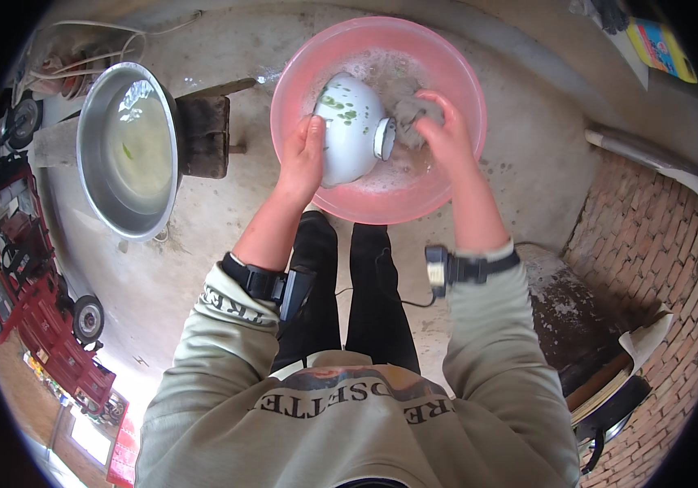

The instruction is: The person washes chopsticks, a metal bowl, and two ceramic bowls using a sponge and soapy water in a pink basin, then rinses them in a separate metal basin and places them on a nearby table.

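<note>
A large pink plastic basin (379, 210) with soapy, murky water is right in front of me. My left hand (302, 158) grips the rim of a white enamel-like bowl (349, 143) with green leaf-like marks on its outside. The bowl lies tilted on its side over the water, its footed base facing right. In my right hand (446, 131) is a wet grey cloth (413, 116), pinched between thumb and fingers just right of the bowl's foot. Cloth and bowl look slightly apart. The bowl's inside is hidden from me.
On the left, a metal basin (128, 158) holds cloudy water with a green scrap afloat, beside a dark wooden stool (204, 137). A red wheeled vehicle (50, 341) stands farther left. At right are a brick surface (636, 219) and a dark round lid-like object (568, 305).
</note>
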`<state>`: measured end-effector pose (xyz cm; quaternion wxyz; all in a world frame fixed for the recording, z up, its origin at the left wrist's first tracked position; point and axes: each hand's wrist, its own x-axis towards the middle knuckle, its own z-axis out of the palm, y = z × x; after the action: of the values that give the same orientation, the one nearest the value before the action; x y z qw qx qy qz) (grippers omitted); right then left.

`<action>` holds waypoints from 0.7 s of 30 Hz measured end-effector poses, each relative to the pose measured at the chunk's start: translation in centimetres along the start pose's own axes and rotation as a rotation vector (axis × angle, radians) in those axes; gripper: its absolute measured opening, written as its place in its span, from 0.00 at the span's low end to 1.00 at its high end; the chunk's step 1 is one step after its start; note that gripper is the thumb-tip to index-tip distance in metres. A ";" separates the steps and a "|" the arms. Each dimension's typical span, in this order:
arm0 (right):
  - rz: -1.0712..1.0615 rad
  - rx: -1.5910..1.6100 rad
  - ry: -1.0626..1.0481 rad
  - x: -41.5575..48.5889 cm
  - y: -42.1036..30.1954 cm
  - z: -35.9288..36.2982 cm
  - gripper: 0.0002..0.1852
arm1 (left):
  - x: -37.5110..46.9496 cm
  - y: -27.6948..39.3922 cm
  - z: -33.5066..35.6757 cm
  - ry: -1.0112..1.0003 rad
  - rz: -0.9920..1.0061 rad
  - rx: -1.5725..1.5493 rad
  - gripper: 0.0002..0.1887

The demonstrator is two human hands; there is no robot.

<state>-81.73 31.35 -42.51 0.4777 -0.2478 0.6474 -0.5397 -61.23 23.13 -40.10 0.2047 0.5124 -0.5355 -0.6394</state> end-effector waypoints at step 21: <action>-0.343 -0.504 0.559 -4.5 0.9 7.7 0.10 | 1.5 1.5 2.7 0.224 -0.143 -0.858 0.23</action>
<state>-72.82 31.83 -41.42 0.1108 -0.3052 0.8133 -0.4828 -64.62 22.70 -39.65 0.4106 0.4830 -0.1596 -0.7568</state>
